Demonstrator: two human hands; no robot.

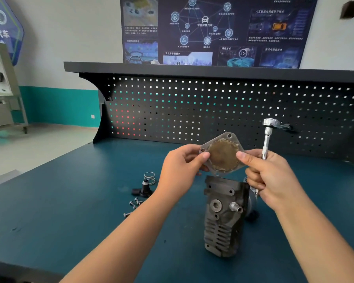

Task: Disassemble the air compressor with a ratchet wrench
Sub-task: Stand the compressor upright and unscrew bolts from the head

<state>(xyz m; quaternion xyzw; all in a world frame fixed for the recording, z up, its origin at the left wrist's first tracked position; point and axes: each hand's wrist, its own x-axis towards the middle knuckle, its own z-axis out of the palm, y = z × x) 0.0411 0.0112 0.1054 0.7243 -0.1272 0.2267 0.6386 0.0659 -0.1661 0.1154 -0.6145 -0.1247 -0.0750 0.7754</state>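
Note:
The grey finned air compressor body (223,219) stands upright on the blue workbench (49,211). Above it I hold up a flat metal cover plate (222,154) with a dirty brown round face and bolt holes at its corners. My left hand (178,170) pinches the plate's left edge. My right hand (272,176) pinches its right edge with the thumb while its fingers curl round the handle of a chrome ratchet wrench (267,137), whose head points up.
Left of the compressor lie a wire spring (149,177), a small black fitting (143,189) and several loose bolts (134,205). A black pegboard (192,107) backs the bench, with a shelf edge above it.

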